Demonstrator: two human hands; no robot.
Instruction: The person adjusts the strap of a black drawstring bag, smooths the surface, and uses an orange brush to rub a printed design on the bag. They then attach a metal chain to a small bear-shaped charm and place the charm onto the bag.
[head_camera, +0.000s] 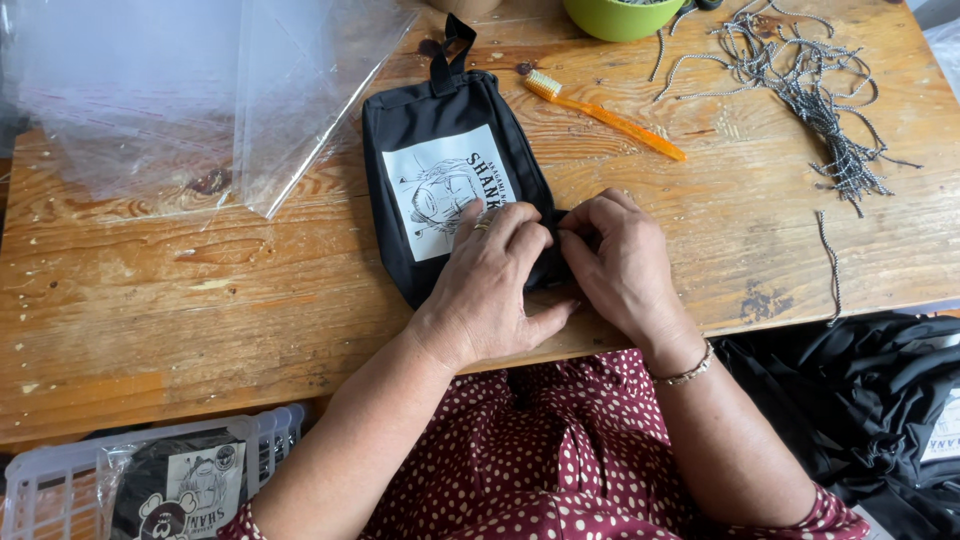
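A black fabric pouch with a white printed drawing patch lies on the wooden table, its loop handle pointing away from me. My left hand rests on the pouch's near right corner, a ring on one finger. My right hand pinches the same edge of the pouch from the right, fingertips meeting those of the left hand. A bracelet sits on my right wrist. What lies between the fingertips is hidden.
An orange toothbrush lies just beyond the pouch. A tangle of grey-white cords fills the far right, a green bowl at the back. Clear plastic bags lie far left. A white basket holds bagged pouches; black fabric is piled right.
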